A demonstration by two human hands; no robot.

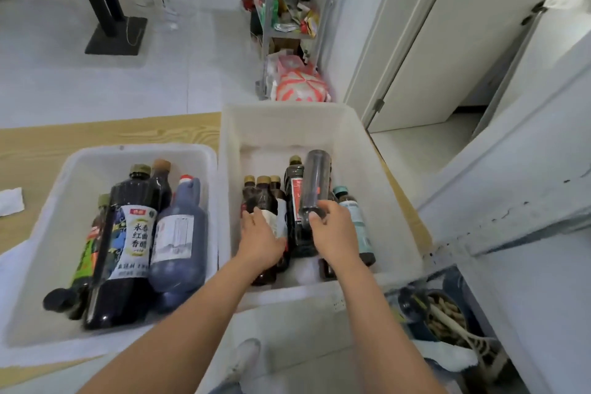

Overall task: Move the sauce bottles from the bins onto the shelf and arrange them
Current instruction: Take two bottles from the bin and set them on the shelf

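Now dark bottle being held tilted above the right bin, right hand gripping its near end, left hand resting on small bottles lying in that bin, its grip unclear, left bin holding big bottles, both bins sitting on the worktop.

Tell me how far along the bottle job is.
Done: no bottle shows on the part of the shelf in view. In hand: the right hand grips a dark bottle lifted over the right bin; the left hand rests on the small bottles there. Left: those, plus the large bottles lying in the left bin.
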